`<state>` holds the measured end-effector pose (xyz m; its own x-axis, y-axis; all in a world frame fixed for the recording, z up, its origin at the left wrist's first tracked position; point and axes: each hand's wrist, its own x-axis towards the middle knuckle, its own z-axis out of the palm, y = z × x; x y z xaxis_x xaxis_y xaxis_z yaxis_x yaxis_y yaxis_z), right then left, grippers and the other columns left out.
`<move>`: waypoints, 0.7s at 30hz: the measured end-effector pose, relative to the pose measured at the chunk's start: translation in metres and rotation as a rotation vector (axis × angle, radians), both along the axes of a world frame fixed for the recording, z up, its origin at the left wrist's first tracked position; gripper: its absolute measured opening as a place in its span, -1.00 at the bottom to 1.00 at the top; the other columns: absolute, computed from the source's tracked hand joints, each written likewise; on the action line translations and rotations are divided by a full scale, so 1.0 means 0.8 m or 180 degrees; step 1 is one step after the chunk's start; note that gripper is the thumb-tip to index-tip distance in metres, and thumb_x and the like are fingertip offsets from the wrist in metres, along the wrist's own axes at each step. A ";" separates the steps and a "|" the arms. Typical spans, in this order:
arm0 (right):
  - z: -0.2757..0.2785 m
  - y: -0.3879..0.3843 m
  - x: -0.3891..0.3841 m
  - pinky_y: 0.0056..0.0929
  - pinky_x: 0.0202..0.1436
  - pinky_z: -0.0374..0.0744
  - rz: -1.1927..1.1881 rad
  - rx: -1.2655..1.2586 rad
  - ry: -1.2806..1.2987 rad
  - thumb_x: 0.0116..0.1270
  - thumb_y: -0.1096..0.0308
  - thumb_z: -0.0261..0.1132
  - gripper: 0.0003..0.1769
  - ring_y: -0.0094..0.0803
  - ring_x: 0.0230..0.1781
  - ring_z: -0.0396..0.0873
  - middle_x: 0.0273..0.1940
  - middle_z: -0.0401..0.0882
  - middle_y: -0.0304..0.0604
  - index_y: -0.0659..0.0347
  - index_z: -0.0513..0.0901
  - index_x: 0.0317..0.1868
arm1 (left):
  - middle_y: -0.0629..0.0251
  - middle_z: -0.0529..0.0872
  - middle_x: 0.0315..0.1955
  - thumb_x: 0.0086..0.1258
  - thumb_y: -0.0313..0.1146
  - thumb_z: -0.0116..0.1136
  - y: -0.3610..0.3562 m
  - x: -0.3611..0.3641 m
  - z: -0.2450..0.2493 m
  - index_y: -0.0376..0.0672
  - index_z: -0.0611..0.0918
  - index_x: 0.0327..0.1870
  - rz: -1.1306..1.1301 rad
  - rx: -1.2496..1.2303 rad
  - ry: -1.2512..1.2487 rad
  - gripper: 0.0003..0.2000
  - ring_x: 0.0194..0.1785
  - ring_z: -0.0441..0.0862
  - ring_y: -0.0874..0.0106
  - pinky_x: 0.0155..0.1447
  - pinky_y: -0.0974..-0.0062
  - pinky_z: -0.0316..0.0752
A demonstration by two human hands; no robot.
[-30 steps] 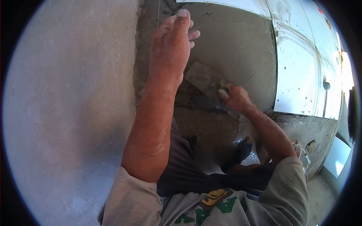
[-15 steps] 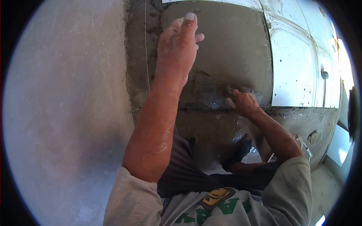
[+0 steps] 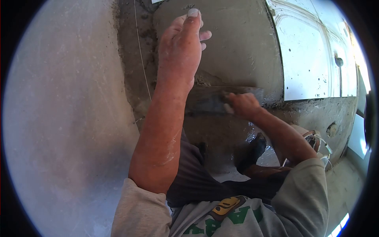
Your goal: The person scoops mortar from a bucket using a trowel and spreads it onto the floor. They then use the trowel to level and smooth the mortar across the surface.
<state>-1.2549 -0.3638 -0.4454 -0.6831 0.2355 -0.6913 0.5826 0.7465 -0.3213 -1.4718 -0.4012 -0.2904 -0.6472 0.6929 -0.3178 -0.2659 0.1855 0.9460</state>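
Observation:
My right hand (image 3: 244,106) is wrapped round the handle of a long flat trowel (image 3: 209,100), whose metal blade lies on the wet grey mortar (image 3: 237,39). The blade's left part passes behind my left forearm. My left hand (image 3: 183,43) is raised over the mortar's left part, thumb pointing up and away and fingers apart, with nothing visible in it. A thin string (image 3: 140,51) runs down along the mortar's left side.
Large white tiles (image 3: 304,59) lie at the right, edge against the mortar. A pale smooth wall or slab (image 3: 67,98) fills the left. My dark shoe (image 3: 252,152) is below the trowel. A bucket with a cable (image 3: 312,138) stands at the right.
The trowel and my right hand have moved a little left and stay on the mortar. My left hand has shifted slightly left. The whole view has tilted a little.

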 end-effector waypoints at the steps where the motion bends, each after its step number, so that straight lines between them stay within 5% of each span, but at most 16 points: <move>1: 0.006 0.016 0.019 -0.04 -0.17 0.59 -0.0008 0.0029 -0.0005 0.37 -0.01 0.10 -0.58 0.02 -0.28 0.68 -0.36 0.68 0.08 0.22 0.50 -0.11 | -0.02 0.57 0.11 0.48 -0.03 0.01 0.000 -0.001 -0.002 -0.41 0.43 0.25 -0.0017 -0.0017 0.0040 -0.43 0.03 0.63 0.30 0.09 0.39 0.49; 4: 0.030 0.039 0.046 -0.02 -0.20 0.58 0.0180 0.0445 0.0090 0.38 -0.03 0.10 -0.57 0.04 -0.33 0.68 -0.38 0.68 0.06 0.22 0.48 -0.12 | -0.01 0.58 0.11 0.48 -0.03 0.01 -0.001 -0.006 -0.001 -0.41 0.44 0.25 -0.0005 -0.0006 0.0060 -0.43 0.03 0.63 0.30 0.09 0.39 0.49; 8: 0.053 -0.005 0.007 -0.02 -0.20 0.58 -0.0242 -0.0037 0.0021 0.38 -0.05 0.10 -0.55 0.03 -0.34 0.67 -0.41 0.67 0.05 0.24 0.45 -0.14 | 0.00 0.58 0.10 0.48 -0.04 0.01 0.004 0.000 -0.003 -0.41 0.44 0.24 0.0055 -0.0099 -0.0005 -0.44 0.04 0.63 0.30 0.09 0.39 0.49; 13: -0.015 -0.067 -0.050 -0.05 -0.24 0.60 -0.0309 0.0089 0.0859 0.37 -0.04 0.13 -0.58 0.01 -0.39 0.67 -0.44 0.66 0.04 0.21 0.45 -0.15 | 0.00 0.58 0.10 0.48 -0.03 0.01 0.028 0.019 -0.013 -0.41 0.44 0.24 -0.0145 -0.0058 -0.0104 -0.44 0.04 0.63 0.30 0.09 0.39 0.50; 21: 0.002 0.064 0.012 -0.01 -0.20 0.57 -0.1542 0.1100 0.0812 0.37 -0.05 0.16 -0.57 0.06 -0.33 0.66 -0.42 0.64 0.12 0.21 0.50 -0.19 | -0.01 0.57 0.10 0.50 -0.04 -0.01 0.038 0.031 -0.010 -0.43 0.42 0.25 -0.0350 0.0015 -0.0157 -0.43 0.04 0.63 0.29 0.08 0.39 0.50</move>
<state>-1.2454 -0.3125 -0.4439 -0.5763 0.7382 -0.3506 0.8166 0.5034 -0.2825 -1.4472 -0.3706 -0.2986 -0.5510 0.7604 -0.3439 -0.2905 0.2116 0.9332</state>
